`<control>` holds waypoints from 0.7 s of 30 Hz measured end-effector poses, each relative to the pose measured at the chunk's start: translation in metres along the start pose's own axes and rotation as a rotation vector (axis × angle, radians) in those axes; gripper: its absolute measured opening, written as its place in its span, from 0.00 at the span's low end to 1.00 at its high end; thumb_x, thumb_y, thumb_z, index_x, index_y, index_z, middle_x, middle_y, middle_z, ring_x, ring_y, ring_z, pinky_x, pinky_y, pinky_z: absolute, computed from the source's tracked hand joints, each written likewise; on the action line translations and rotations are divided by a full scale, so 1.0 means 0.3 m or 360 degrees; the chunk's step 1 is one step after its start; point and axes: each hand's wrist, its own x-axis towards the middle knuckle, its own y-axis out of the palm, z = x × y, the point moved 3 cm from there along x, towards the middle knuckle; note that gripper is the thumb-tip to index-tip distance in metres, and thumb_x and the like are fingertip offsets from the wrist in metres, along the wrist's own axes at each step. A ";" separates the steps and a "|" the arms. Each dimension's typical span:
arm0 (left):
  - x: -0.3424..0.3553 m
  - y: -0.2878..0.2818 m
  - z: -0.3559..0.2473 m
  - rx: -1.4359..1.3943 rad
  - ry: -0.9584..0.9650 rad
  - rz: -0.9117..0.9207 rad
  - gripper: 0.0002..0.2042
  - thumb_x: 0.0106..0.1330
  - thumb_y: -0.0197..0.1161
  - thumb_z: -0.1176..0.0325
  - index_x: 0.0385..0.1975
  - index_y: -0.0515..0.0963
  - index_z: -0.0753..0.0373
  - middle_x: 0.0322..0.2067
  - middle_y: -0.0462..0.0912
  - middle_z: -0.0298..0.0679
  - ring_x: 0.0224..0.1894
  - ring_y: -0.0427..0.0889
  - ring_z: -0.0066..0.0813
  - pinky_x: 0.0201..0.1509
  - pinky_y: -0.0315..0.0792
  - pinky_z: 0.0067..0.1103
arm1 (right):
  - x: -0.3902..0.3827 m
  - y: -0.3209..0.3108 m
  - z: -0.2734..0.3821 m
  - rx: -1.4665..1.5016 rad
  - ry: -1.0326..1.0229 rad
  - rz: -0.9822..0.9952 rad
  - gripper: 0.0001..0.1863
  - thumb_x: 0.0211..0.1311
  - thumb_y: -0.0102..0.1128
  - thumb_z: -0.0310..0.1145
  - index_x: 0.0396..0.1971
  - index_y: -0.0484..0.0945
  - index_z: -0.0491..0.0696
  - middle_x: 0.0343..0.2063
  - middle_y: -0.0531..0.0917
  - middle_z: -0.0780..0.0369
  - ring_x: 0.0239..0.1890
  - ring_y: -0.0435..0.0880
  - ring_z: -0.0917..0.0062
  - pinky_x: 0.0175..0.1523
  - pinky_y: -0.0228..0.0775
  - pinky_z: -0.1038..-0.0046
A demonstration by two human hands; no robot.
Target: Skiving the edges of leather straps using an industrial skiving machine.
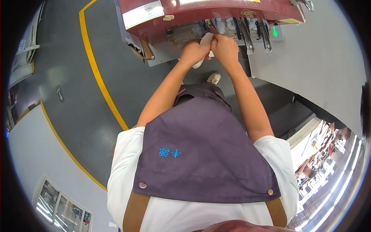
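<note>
Both my hands are at the lower front of a dark red machine (208, 11). My left hand (193, 53) is closed on a thin white flexible piece (206, 39), whose kind I cannot make out. The piece rises between my hands toward the machine's worn metal underside (187, 34). My right hand (226, 48) is beside it with bent fingers, pressed together at the piece near a small opening in the machine. The fingertips are partly hidden. White material (199, 63) also shows below my left hand.
Two metal channels (245, 36) (266, 36) jut from the machine to the right of my hands. A grey panel (309, 50) stands at the right. Yellow lines (96, 65) cross the dark floor at the left. A cardboard-like brown piece (147, 50) hangs by the machine's left corner.
</note>
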 end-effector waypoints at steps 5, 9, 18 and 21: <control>-0.018 -0.016 0.020 -0.0073 0.0093 0.0036 0.15 0.55 0.62 0.58 0.32 0.80 0.67 0.22 0.82 0.38 0.23 0.83 0.25 0.28 0.72 0.20 | -0.017 -0.019 -0.011 0.0023 -0.0025 0.0064 0.20 0.57 0.47 0.35 0.49 0.79 0.61 0.25 0.82 0.51 0.29 0.82 0.56 0.37 0.74 0.58; -0.023 -0.016 0.015 -0.0189 0.0171 0.0060 0.16 0.56 0.63 0.58 0.33 0.79 0.67 0.22 0.82 0.38 0.23 0.83 0.25 0.28 0.72 0.20 | 0.012 -0.032 0.000 -0.0014 0.0058 0.0230 0.20 0.57 0.47 0.35 0.49 0.79 0.62 0.26 0.82 0.50 0.30 0.82 0.55 0.38 0.74 0.58; -0.037 -0.019 0.013 -0.0128 0.0100 0.0223 0.16 0.60 0.61 0.59 0.38 0.77 0.67 0.30 0.83 0.41 0.25 0.83 0.26 0.27 0.72 0.19 | -0.016 -0.008 -0.028 0.0141 0.0113 0.0059 0.16 0.59 0.48 0.36 0.46 0.79 0.57 0.26 0.82 0.49 0.31 0.81 0.51 0.36 0.74 0.57; -0.049 -0.025 0.038 -0.0310 0.0242 0.0050 0.16 0.61 0.59 0.58 0.39 0.76 0.67 0.27 0.82 0.40 0.24 0.84 0.30 0.28 0.73 0.22 | -0.111 -0.003 -0.109 0.0517 0.0129 -0.0119 0.13 0.61 0.51 0.38 0.43 0.77 0.50 0.22 0.82 0.54 0.24 0.82 0.62 0.30 0.73 0.65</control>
